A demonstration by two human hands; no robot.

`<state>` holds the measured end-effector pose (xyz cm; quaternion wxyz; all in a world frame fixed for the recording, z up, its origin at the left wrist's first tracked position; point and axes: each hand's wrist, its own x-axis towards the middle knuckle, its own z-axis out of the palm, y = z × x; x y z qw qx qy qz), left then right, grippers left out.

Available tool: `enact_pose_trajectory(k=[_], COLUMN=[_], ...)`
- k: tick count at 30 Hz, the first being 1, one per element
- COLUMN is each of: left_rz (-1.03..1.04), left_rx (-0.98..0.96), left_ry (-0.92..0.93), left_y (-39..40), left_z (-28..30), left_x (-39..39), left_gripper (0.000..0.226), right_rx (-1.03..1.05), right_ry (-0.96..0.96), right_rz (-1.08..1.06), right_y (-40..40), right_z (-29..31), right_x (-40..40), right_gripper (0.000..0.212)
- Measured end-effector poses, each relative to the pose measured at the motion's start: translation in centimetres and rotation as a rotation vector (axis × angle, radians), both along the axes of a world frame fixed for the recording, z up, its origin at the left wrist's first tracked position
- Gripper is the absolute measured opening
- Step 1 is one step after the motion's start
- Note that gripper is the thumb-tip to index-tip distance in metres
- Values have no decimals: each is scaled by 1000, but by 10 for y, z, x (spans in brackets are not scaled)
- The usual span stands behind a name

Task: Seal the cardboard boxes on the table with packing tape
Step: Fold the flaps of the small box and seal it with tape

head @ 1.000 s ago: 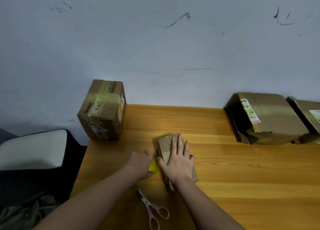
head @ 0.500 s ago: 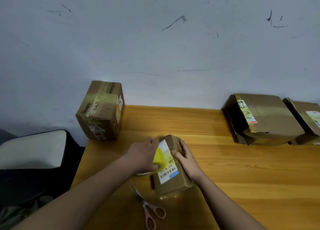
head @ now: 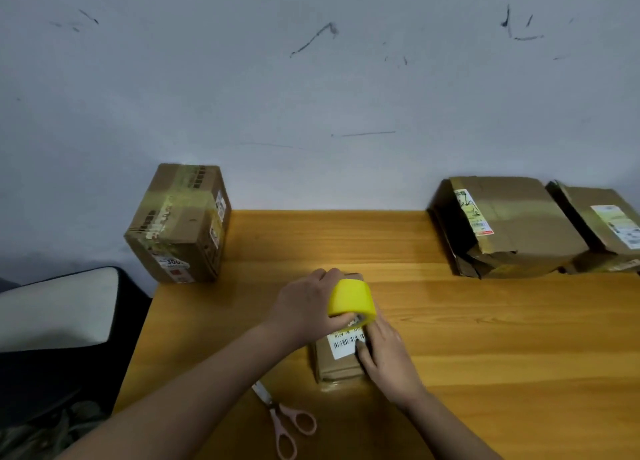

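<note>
Mid-seal, the left hand [head: 304, 307] grips a yellow roll of packing tape [head: 351, 302] over a small brown cardboard box [head: 341, 364] at the wooden desk's [head: 485, 355] near centre, while the right hand's [head: 388, 352] fingers press flat on the box, apparently anchoring the tape end; next, draw it along.

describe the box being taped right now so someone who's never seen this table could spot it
On the wooden table, look near the front edge, just beyond the pink scissors. The small box lies there under both hands, left hand holding a yellow tape roll on it. It is the smallest box, away from the wall, barcode label facing up.
</note>
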<state>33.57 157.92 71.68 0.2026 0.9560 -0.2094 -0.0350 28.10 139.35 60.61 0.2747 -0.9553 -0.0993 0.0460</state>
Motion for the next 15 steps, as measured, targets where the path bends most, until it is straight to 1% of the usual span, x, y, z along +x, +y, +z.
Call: enact_pose_trajectory(k=[3, 6, 7, 10, 15], left_rz=[-23, -14, -8, -43, -165], left_rx=[-75, -64, -21, 178, 430], left_ry=[88, 90, 64, -37, -132], left_y=[1, 6, 8, 8, -1], left_z=[-4, -2, -1, 6, 17], left_x=[3, 1, 0, 1, 3], left_gripper=[69, 66, 65, 67, 60], right_rx=[-93, -170, -196, -266, -261], right_ry=[7, 12, 6, 29, 58], right_rz=[62, 46, 42, 68, 58], right_y=[1, 3, 4, 7, 14], right_z=[1, 1, -1, 0, 7], right_x=[-8, -8, -8, -7, -6], right_gripper=[70, 85, 89, 90, 99])
